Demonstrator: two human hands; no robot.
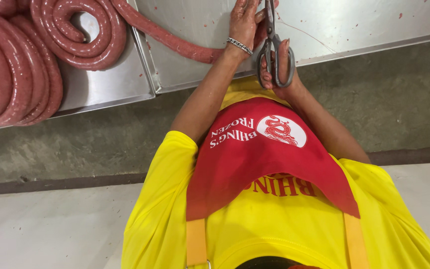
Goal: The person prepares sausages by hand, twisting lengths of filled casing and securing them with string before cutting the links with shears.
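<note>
Head view: the sausage rope (175, 42) was seen pinched under the left hand (245, 22), its length trailing away leftward, while scissors (273, 47) were gripped by the right-hand fingers (283, 55) just beside.

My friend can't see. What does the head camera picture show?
Seen upside down from above, a person's right hand holds grey scissors while the left hand rests on a long reddish sausage rope on a steel table. More sausage coils lie beside it.
</note>
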